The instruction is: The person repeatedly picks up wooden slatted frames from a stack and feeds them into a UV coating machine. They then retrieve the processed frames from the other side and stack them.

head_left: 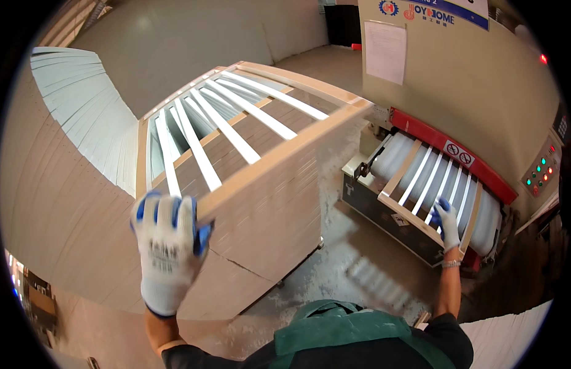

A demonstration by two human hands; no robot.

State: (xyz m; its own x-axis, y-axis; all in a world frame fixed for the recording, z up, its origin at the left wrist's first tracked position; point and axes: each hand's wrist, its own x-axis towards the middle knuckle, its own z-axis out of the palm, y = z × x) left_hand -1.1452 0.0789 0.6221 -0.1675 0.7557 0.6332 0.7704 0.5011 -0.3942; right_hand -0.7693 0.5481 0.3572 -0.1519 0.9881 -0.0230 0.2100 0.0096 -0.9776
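My left hand [165, 246], in a white glove with blue-coated fingers, curls over the near left corner of a slatted wooden frame [279, 150]. That frame has tan rails and white slats, and lies on top of a tall stack of frames [267, 215]. My right hand [445, 222], gloved the same way, reaches out to a second slatted frame [414, 215] at the machine. Its fingers are bent round a white slat near the closest rail; the fingertips are partly hidden. This second frame rests on the rollers [396, 158], its far end at a red bar [454, 150].
A large beige machine [470, 80] stands at the right, with a panel of lit buttons [540, 169]. Tall stacks of pale boards [82, 104] rise at the left. Concrete floor [353, 270] runs between the stack and the machine. A pale board stack [507, 335] sits at lower right.
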